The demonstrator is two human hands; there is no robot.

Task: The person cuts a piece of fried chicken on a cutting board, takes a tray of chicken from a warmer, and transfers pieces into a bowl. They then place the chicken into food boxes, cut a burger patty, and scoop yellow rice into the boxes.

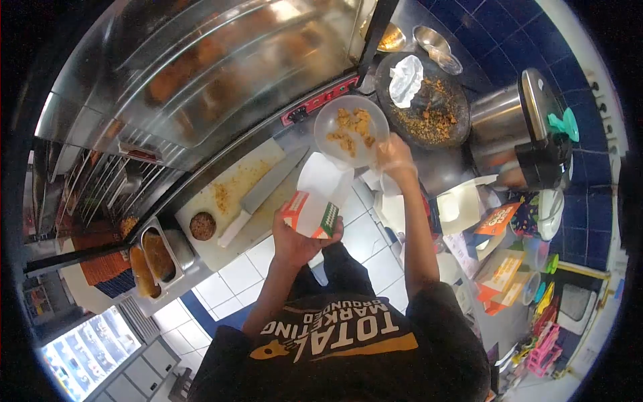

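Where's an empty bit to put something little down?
Try the cutting board: a strip looks bare between the knife and the edge nearest the left hand. Beyond the knife, crumbs take up room. Over on the right, food cartons are crowded together.

Food [361, 122] in bowl [325, 125]; knife [268, 187] on board [194, 208], patty [203, 226] left.

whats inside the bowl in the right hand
Several lumpy brown food pieces lie in the pale bowl held by the right hand. The bottom directly beneath them is covered, so I can't tell what's there. The fingers also hide part of the rim.
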